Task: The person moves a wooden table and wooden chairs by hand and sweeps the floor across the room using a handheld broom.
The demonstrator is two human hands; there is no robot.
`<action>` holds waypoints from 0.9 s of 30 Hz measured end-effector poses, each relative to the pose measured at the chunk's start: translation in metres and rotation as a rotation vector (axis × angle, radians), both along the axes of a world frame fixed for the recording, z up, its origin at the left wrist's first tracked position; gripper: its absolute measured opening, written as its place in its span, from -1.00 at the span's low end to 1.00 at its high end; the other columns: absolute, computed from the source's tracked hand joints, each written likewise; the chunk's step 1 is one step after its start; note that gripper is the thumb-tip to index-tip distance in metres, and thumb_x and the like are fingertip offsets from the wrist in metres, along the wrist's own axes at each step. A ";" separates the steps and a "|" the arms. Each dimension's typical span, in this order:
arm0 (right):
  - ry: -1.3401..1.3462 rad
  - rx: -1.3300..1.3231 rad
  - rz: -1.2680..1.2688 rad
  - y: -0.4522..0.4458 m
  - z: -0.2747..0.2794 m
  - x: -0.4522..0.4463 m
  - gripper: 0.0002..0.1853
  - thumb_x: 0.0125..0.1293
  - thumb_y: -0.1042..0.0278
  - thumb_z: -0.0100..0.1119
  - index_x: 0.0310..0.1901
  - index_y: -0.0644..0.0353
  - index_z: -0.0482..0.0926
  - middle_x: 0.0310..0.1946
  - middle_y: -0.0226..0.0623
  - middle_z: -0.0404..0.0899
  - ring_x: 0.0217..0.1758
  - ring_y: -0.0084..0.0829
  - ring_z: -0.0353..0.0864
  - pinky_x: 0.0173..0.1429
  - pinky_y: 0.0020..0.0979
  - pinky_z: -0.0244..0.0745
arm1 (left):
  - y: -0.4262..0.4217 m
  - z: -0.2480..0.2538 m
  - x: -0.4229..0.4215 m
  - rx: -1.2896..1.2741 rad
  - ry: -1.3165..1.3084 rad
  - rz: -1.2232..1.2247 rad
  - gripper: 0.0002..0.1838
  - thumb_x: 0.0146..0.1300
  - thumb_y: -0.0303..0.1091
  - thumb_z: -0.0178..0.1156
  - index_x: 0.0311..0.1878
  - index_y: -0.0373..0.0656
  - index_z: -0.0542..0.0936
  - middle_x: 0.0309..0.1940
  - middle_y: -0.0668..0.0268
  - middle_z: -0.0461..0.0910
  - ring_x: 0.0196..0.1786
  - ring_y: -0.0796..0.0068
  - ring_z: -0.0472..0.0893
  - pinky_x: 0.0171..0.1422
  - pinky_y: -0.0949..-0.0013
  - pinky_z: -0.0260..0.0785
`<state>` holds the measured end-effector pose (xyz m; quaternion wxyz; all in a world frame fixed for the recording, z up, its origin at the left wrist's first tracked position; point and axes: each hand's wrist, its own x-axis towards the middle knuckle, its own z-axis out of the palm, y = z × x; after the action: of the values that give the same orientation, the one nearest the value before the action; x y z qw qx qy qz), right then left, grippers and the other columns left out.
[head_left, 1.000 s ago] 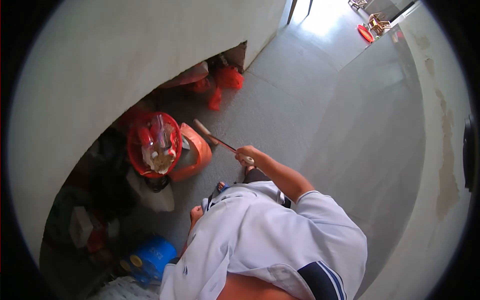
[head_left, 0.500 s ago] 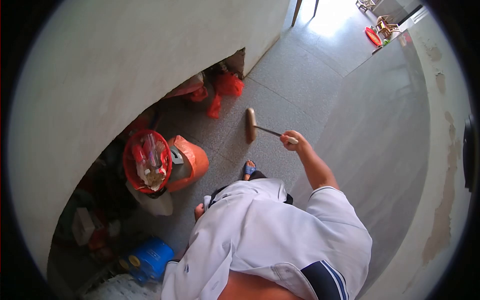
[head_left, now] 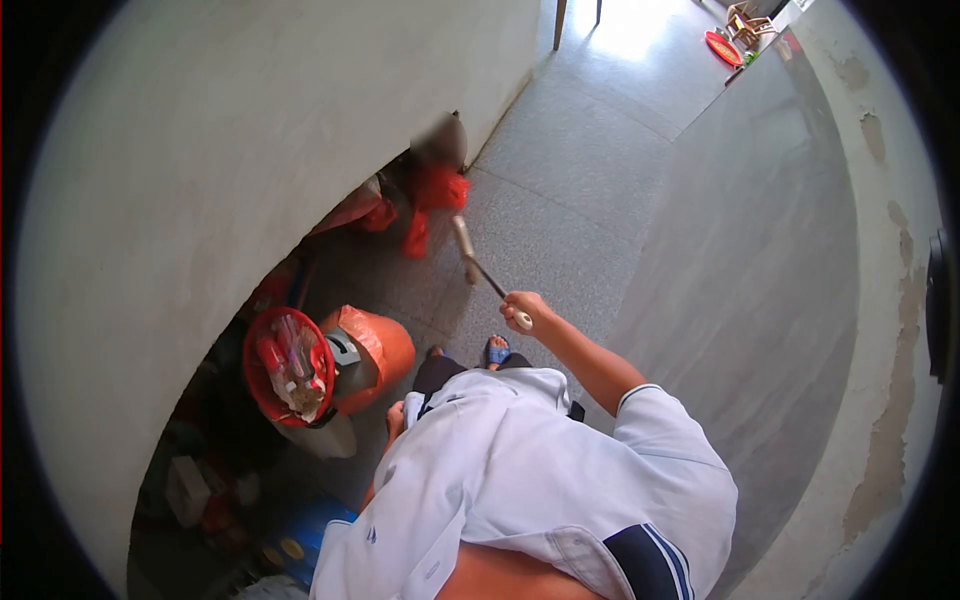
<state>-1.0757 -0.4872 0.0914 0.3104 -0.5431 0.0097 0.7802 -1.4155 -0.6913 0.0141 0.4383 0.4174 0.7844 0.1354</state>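
Note:
My right hand is closed around the pale end of a short dark handle on a brush. The brush is held out in front of me over the grey floor. Its head has a light-coloured back and looks tilted, close to the red plastic bags; I cannot tell whether the bristles touch the floor. Beside my waist, next to the hem of the white shirt, my left hand shows only in part. Its fingers are mostly hidden.
To the left stand a red bin with rubbish in it and an orange bucket-like container. A blue container lies lower left in shadow. A low sloped wall overhangs that side; a grey panel stands on the right.
My right hand and the brush have swung left and towards me, and the brush head has turned. My view has shifted slightly, and more of my left arm and a second foot show.

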 end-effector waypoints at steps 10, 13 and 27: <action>0.517 -0.111 -0.057 0.097 -0.063 0.008 -0.85 0.05 0.43 -0.28 -0.63 0.19 0.18 -0.79 -0.40 0.26 -0.82 -0.62 0.24 -0.83 -0.66 0.08 | 0.024 0.001 -0.034 -0.037 -0.046 -0.025 -0.78 -0.05 -0.30 0.02 -0.37 -0.22 0.52 -0.47 0.26 0.53 -0.41 0.51 0.48 -0.33 0.47 0.29; 0.431 -0.083 -0.130 0.109 -0.062 0.052 -0.87 0.03 0.46 -0.27 -0.63 0.18 0.19 -0.79 -0.39 0.27 -0.82 -0.63 0.24 -0.83 -0.68 0.10 | 0.028 0.004 -0.046 -0.048 -0.056 -0.030 -0.78 -0.04 -0.31 0.01 -0.37 -0.22 0.52 -0.48 0.27 0.53 -0.41 0.51 0.48 -0.33 0.47 0.29; 0.166 -0.090 -0.648 -0.114 -0.008 0.044 -0.89 0.13 0.33 -0.17 -0.49 0.13 0.26 -0.82 -0.54 0.17 -0.86 -0.69 0.10 -0.79 -0.59 0.09 | 0.113 -0.021 -0.051 -0.121 -0.207 -0.317 -0.79 -0.02 -0.33 -0.02 -0.38 -0.22 0.53 -0.49 0.28 0.52 -0.42 0.52 0.48 -0.34 0.50 0.29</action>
<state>-1.0318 -0.6008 0.0831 0.5161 -0.4596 0.2414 0.6812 -1.4664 -0.5787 -0.0068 0.5567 0.4922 0.6666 0.0593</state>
